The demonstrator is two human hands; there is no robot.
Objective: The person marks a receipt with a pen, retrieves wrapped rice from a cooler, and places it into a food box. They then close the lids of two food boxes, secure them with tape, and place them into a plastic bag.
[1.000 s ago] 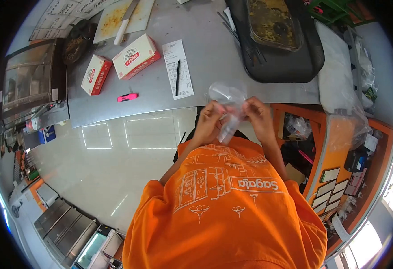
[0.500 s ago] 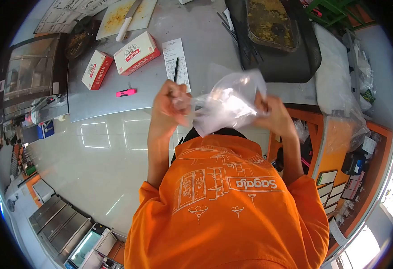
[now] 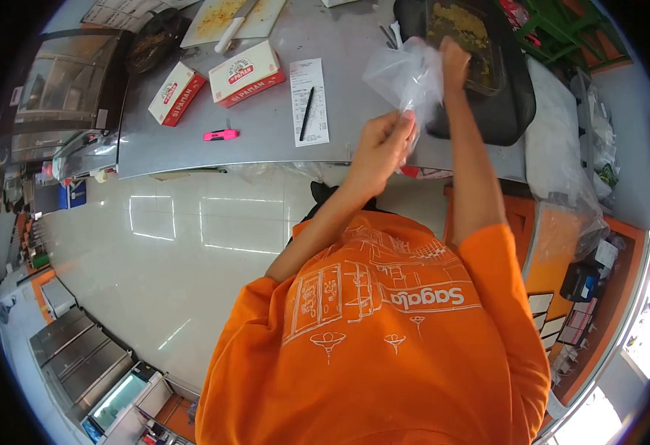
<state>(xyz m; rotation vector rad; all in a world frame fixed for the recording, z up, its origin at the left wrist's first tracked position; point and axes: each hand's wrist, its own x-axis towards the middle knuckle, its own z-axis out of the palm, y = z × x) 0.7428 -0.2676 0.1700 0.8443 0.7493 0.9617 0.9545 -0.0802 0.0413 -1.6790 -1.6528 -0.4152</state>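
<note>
My left hand [image 3: 383, 145] grips the lower corner of a clear plastic bag [image 3: 406, 74] above the steel counter's front edge. My right hand [image 3: 455, 59] is stretched far forward and holds the bag's upper edge, right beside a black tray [image 3: 514, 81] with a dish of yellowish crumbly food [image 3: 462, 22]. The bag hangs open and crumpled between the two hands. My orange shirt fills the lower part of the view.
On the steel counter [image 3: 266, 133] lie a receipt with a black pen [image 3: 309, 104], a pink highlighter [image 3: 220, 135], two red-and-white boxes [image 3: 247, 73], a cutting board with a knife [image 3: 236, 18] and a dark pan [image 3: 154, 37]. Plastic-wrapped goods [image 3: 562, 148] stand at the right.
Both hands have carried the bag up from my chest and forward over the counter. The right hand now reaches the black tray, and the bag has been pulled apart.
</note>
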